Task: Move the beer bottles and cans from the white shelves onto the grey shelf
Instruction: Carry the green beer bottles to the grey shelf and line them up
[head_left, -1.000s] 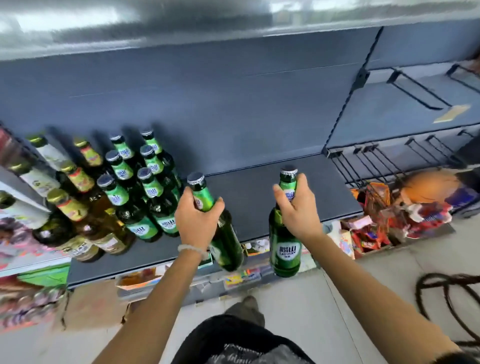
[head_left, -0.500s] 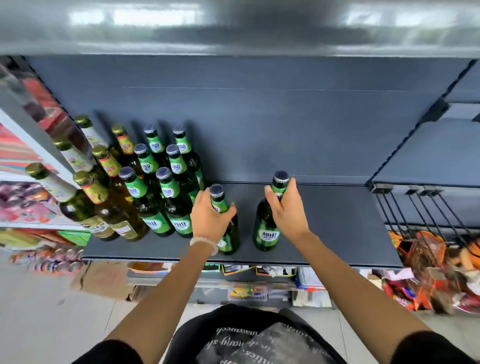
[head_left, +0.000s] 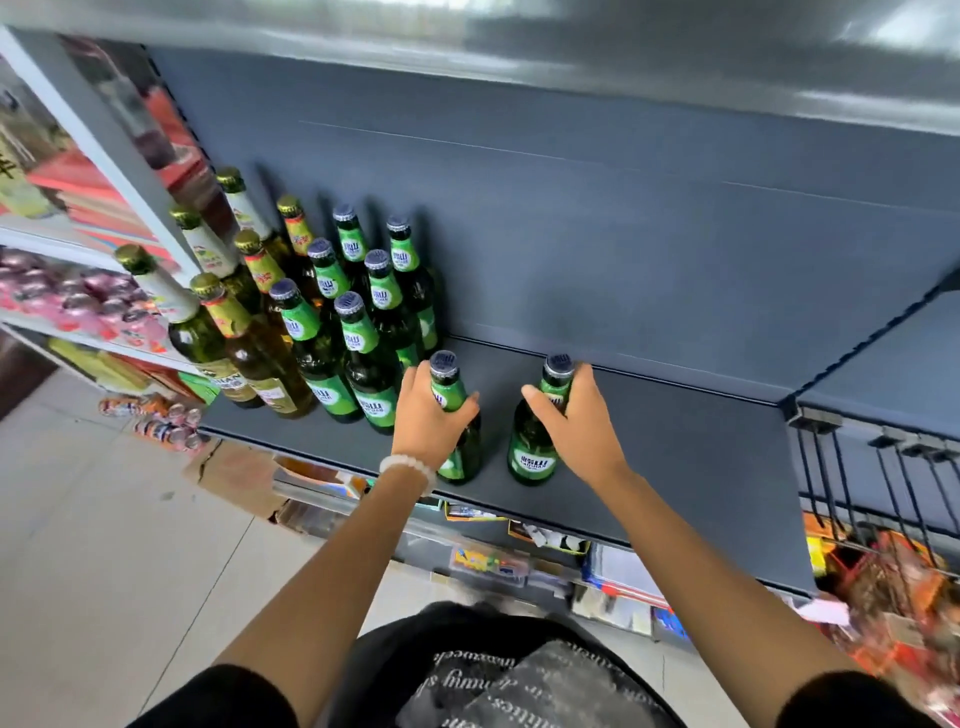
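Two green beer bottles stand upright near the front of the grey shelf. My left hand grips the neck of the left bottle. My right hand grips the neck of the right bottle. Both bottle bases look set down on the shelf board. To their left stands a block of several green-labelled bottles, with several gold-capped amber and white-labelled bottles further left.
White shelves with pink cans and red packs stand at the left. Wire hooks and snack bags hang at the right. The grey shelf's right half is bare. An upper shelf edge overhangs. Boxes and loose cans lie on the floor below.
Both hands carried their bottles from in front of the shelf edge onto the shelf board and lowered them. The camera view moved closer and shifted right.
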